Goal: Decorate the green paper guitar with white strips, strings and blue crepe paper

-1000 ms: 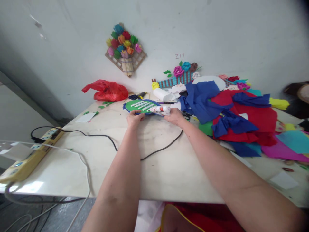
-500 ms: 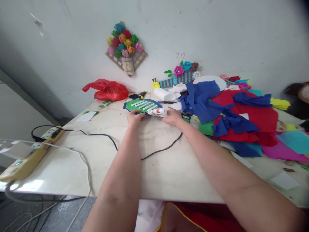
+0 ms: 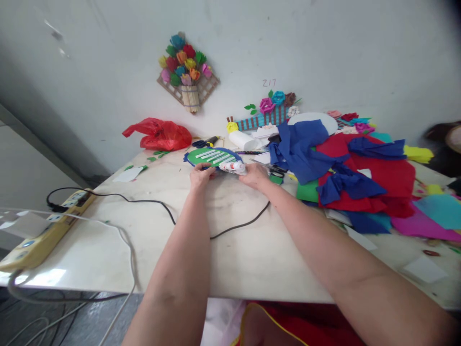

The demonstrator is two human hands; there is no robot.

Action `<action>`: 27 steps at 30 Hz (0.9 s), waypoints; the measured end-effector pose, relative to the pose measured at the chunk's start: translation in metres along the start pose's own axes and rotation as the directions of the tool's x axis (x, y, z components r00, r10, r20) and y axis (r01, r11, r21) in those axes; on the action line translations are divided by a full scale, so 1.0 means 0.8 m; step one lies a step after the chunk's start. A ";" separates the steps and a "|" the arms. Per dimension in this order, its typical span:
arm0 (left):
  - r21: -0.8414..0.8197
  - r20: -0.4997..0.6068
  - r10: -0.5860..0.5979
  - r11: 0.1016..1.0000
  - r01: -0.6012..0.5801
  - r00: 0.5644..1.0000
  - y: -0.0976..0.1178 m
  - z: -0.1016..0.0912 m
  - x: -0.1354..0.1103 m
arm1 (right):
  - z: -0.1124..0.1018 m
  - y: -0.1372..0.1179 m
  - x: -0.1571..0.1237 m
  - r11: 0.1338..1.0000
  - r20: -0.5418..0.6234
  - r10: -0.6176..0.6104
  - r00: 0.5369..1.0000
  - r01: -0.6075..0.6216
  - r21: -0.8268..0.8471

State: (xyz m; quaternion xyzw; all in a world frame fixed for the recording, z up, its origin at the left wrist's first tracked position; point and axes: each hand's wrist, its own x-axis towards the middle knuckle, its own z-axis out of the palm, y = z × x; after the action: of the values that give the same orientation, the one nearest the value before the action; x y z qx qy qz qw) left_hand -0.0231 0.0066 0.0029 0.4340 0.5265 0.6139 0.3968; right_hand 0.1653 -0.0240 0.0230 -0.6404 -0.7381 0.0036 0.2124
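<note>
A round blue-edged green craft piece (image 3: 212,157) with several white strips on it lies far out on the pale table (image 3: 230,240). My left hand (image 3: 200,176) pinches its near edge, fingers closed on it. My right hand (image 3: 254,176) is closed round a small white glue tube (image 3: 233,167), whose tip points left over the piece's near right rim.
Blue, red, green and magenta fabric (image 3: 360,178) is heaped at the right, with scissors (image 3: 274,169) at its edge. A black cable (image 3: 158,204) crosses the table to a yellow power strip (image 3: 43,230) at left. A red plastic bag (image 3: 160,135) sits at the back. Another person is at the far right edge.
My right hand has drawn the glue tube a little to the left along the craft piece's near edge. My left hand has kept its hold.
</note>
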 end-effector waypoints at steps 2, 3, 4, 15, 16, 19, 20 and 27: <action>0.017 -0.001 0.012 1.000 -0.012 1.000 -0.001 0.000 0.000 | 0.000 -0.002 -0.001 1.000 0.001 -0.002 1.000 0.002 0.002; 0.032 -0.007 0.019 0.999 -0.019 1.000 -0.001 0.001 0.000 | 0.000 -0.003 -0.002 1.000 0.003 -0.003 1.000 0.003 0.007; 0.049 -0.016 0.025 0.999 -0.024 1.000 -0.002 0.001 0.000 | 0.000 -0.004 -0.002 1.000 0.006 -0.002 1.000 0.002 0.016; -0.003 -0.009 0.002 1.000 -0.002 1.000 -0.002 0.002 -0.002 | -0.011 0.019 0.007 0.906 0.148 0.002 0.989 -0.065 0.418; -0.014 0.000 -0.004 1.000 0.004 1.000 -0.002 0.002 -0.003 | -0.012 0.022 0.007 0.891 0.168 -0.002 0.986 -0.074 0.448; -0.041 0.023 -0.018 0.999 0.018 1.000 -0.001 0.001 -0.004 | -0.016 0.026 0.007 0.866 0.209 -0.005 0.978 -0.101 0.491; -0.045 0.028 -0.019 0.999 0.020 0.999 -0.001 0.001 -0.005 | -0.016 0.026 0.007 0.864 0.214 0.000 0.977 -0.108 0.492; -0.032 0.040 -0.012 0.999 0.013 0.999 -0.002 0.000 -0.004 | -0.014 0.025 0.007 0.887 0.196 0.018 0.980 -0.106 0.449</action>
State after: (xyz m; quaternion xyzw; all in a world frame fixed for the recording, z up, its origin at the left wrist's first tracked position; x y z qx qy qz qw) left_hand -0.0224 0.0040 0.0011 0.4364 0.5111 0.6112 0.4181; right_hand 0.1873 -0.0181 0.0298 -0.5926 -0.7120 0.2439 0.2870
